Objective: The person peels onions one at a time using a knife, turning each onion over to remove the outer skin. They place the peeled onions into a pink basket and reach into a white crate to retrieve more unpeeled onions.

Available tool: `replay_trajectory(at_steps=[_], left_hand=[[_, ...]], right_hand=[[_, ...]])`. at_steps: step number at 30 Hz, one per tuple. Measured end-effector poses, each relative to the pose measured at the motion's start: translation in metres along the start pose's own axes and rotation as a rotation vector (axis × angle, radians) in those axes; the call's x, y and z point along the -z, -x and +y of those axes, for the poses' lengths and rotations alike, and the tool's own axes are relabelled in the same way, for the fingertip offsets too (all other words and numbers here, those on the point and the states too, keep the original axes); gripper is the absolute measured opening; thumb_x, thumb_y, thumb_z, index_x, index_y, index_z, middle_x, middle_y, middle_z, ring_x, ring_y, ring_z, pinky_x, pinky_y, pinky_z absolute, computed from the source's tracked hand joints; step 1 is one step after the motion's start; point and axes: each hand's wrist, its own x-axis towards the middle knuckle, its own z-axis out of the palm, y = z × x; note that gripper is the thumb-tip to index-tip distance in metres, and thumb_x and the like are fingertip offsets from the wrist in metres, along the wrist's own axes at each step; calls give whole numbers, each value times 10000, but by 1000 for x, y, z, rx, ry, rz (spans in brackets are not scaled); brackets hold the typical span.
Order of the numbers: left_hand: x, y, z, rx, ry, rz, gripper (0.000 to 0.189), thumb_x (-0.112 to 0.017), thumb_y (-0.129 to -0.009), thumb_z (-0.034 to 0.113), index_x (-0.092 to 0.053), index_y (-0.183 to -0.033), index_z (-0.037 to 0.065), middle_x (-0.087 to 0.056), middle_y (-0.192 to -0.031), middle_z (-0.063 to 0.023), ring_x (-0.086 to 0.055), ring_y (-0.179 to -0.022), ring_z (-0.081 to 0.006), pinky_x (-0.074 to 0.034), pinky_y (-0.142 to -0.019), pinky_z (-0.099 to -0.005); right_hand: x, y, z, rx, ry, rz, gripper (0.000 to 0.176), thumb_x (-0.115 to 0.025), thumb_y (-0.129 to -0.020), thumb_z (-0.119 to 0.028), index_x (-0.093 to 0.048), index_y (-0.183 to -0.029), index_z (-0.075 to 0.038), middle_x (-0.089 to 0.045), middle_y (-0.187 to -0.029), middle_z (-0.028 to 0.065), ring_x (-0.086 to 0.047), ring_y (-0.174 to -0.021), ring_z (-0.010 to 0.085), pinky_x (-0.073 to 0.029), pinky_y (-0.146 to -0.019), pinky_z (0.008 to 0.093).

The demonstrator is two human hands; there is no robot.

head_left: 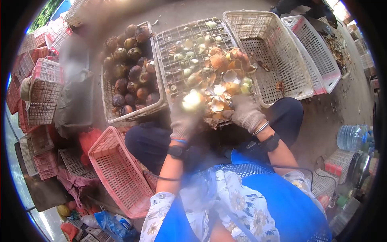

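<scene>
My left hand [184,124], in a knit glove, grips a pale round peeled onion-like bulb [192,100] above the slatted crate lid or upturned crate [166,46]. My right hand [246,113], gloved too, is at the near right corner of that surface, beside a heap of peels [219,97]. Its fingers are blurred and partly hidden among the peels, so what it holds does not show. The peels are orange-brown outside and white inside. Small pale green-white pieces [187,71] lie scattered behind them. To the left, a crate [160,86] holds several dark, purple-brown unpeeled round bulbs [135,72].
A white crate [296,60] with a few scraps inside stands at the right, with stacked pink-white crates [328,64] past it. A pink crate [117,173] leans by my left knee. More crates [44,92] pile up far left. Water bottles [350,137] stand at the right.
</scene>
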Motion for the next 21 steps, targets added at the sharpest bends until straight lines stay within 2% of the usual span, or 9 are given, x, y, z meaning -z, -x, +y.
replay_trajectory(at_steps=[1,6,7,8,10,16,17,19,21], left_hand=[[-3,-1,-4,59,129,3,762,-897,-622,152,-515,-1275,62,-639,-1142,-127,-640,-1019,-226,-541,-883,-338],[1,-12,-19,111,246,-27,736,-907,-628,207,-547,-1255,65,-647,-1141,-121,-645,-1012,-213,-534,-877,-344],[3,-15,-23,114,249,-29,736,-907,-628,207,-547,-1255,65,-647,-1141,-121,-645,-1012,-213,-534,-877,-344],[7,-20,-29,-109,72,-72,686,-882,-655,207,-566,-1247,64,-651,-1137,-120,-642,-1011,-207,-531,-879,-336],[12,-24,-38,-548,-291,-158,589,-834,-708,207,-603,-1231,63,-659,-1128,-118,-636,-1007,-195,-524,-881,-320],[20,-32,-36,-738,-330,-185,555,-802,-733,198,-611,-1229,37,-662,-1123,-98,-637,-988,-178,-529,-868,-317],[16,-36,-46,-738,-329,-186,555,-802,-733,198,-611,-1229,37,-662,-1123,-98,-637,-988,-178,-529,-868,-317],[6,-42,-64,-514,-45,-218,567,-808,-716,202,-614,-1222,35,-666,-1111,-87,-638,-981,-178,-532,-859,-313],[8,-45,-61,-468,-35,-234,568,-810,-710,199,-616,-1220,39,-668,-1106,-86,-637,-981,-177,-533,-856,-311]], right_hand=[[-23,1,13,182,29,151,404,-711,-809,-357,-647,-1063,-50,-633,-1033,212,-626,-1002,376,-501,-875,461],[-43,12,5,257,-14,2,327,-643,-855,-291,-626,-1081,-56,-630,-992,201,-624,-968,380,-506,-833,470],[-47,13,5,324,-19,134,291,-670,-824,-248,-650,-1059,-78,-642,-942,175,-631,-910,366,-508,-794,459],[-48,11,5,391,-24,269,266,-698,-793,-204,-675,-1037,-99,-654,-892,150,-638,-853,353,-510,-756,448],[-49,8,4,366,12,205,274,-695,-793,-209,-673,-1044,-101,-652,-896,149,-640,-849,351,-512,-749,448],[-50,1,-2,283,28,148,288,-676,-803,-226,-665,-1072,-125,-648,-913,151,-648,-834,339,-518,-726,445],[-48,0,-3,271,24,151,289,-669,-805,-226,-662,-1078,-130,-649,-916,150,-650,-834,335,-519,-723,443],[-51,-2,0,285,22,168,286,-662,-810,-223,-661,-1082,-134,-650,-919,148,-652,-834,331,-521,-717,442],[-52,-4,0,299,21,186,284,-654,-815,-220,-660,-1086,-138,-651,-923,146,-654,-835,327,-522,-710,440]])
